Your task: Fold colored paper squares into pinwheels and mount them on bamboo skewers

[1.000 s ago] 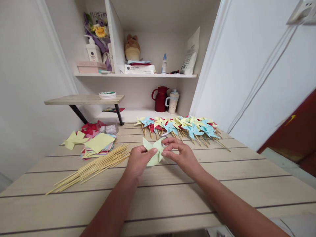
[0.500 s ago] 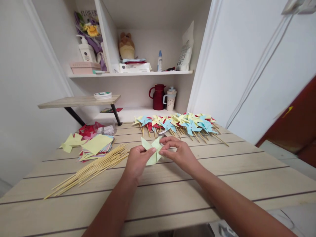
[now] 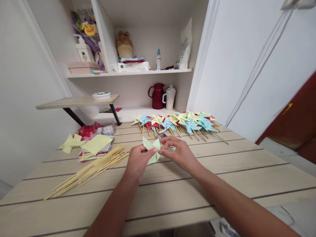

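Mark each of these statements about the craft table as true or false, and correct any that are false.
1. Both hands hold a pale green folded paper. True: the left hand and right hand pinch it from either side.
2. The bamboo skewers lie to the right of the hands. False: they lie to the left.
3. A row of finished pinwheels lies beyond the hands. True.
4. The red jug stands on the top shelf. False: it stands on the lower ledge, beside a spotted cup.
5. A stack of coloured paper squares lies beside the skewers. True.
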A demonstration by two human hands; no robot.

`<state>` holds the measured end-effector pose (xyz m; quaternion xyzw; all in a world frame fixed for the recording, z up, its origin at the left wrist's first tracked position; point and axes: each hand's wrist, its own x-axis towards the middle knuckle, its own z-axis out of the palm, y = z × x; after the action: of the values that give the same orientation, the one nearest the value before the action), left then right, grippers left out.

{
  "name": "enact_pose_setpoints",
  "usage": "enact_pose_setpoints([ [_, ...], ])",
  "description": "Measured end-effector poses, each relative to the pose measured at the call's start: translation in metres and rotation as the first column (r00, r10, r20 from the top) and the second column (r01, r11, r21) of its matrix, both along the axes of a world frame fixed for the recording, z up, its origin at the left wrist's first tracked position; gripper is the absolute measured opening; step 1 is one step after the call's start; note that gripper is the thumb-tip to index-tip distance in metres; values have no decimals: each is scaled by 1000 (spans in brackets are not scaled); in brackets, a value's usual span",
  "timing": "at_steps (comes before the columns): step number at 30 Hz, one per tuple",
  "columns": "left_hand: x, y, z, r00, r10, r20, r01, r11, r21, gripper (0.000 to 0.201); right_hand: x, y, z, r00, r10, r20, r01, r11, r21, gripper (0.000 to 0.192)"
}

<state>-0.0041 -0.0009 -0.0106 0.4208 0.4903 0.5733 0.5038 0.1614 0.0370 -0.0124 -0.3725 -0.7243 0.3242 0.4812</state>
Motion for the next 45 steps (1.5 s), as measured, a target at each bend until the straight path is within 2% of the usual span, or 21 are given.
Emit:
enact_pose_setpoints([
  [5, 2, -1, 4, 998, 42, -40, -42, 999, -5, 30, -2, -2, 2, 1000, 5, -29, -5, 1000, 11, 15],
  [9, 2, -1, 5, 995, 102, -20, -102, 995, 0, 32, 0, -1, 4, 993, 17, -114, -15, 1000, 18, 14],
  [14, 0, -1, 6, 991, 119, 67, -119, 993, 1, 37, 4, 2, 6, 931, 46, -361, -121, 975, -189, 35],
  [20, -1, -1, 3, 989, 114, 97, -117, 993, 31, 41, -2, 1, 3, 915, 99, -392, -248, 904, -350, 64],
  [27, 2, -3, 4, 991, 95, 91, -99, 994, 42, 43, -5, 0, 1, 911, 109, -397, -281, 870, -405, 42],
  [33, 3, -1, 3, 991, 109, 74, -112, 993, 46, 40, -4, 2, -2, 937, 195, -289, -279, 917, -287, 25],
  [38, 3, 0, 3, 988, 132, 76, -134, 991, 17, 37, -4, 2, -3, 951, 189, -247, -247, 941, -230, 21],
  [42, 1, 1, 2, 980, 142, 139, -144, 990, 3, 35, -5, -1, -1, 956, 220, -196, -262, 938, -225, 28],
  [45, 0, 1, 1, 976, 116, 186, -117, 993, -4, 38, -6, -3, -1, 966, 214, -142, -242, 944, -224, 21],
])
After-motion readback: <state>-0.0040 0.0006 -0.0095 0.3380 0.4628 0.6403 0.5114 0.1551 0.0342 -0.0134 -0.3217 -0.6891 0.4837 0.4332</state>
